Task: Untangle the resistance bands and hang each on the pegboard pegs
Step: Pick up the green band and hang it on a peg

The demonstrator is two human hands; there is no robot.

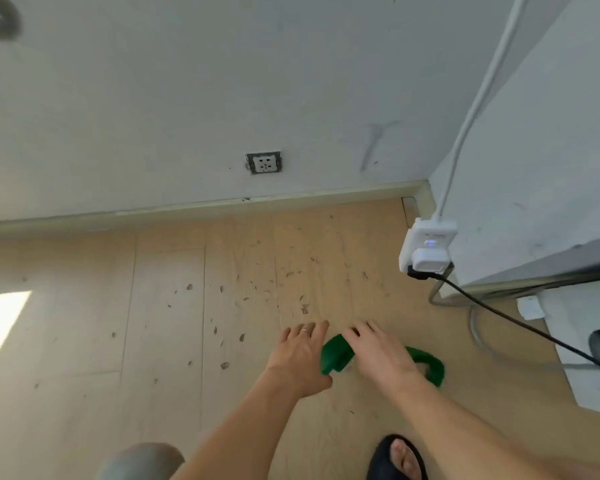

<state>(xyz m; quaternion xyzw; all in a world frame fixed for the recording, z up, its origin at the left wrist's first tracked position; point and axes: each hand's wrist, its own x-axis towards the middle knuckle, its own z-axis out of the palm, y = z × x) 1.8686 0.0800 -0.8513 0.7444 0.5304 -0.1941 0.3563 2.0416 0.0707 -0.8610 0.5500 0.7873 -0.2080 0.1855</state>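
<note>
One green band (336, 355) lies on the wooden floor (170, 323) between two hands. The left hand (300, 358) and right hand (378, 355) reach down over it with fingers spread and relaxed, gripping nothing. One wall socket (264, 162), one power strip (426, 247).

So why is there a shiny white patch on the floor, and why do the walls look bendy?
Head view: the bright patch is light falling on the floor, too bright to show detail; the wide-angle lens bends the baseboard; the dark shape at top left is blurred.
</note>
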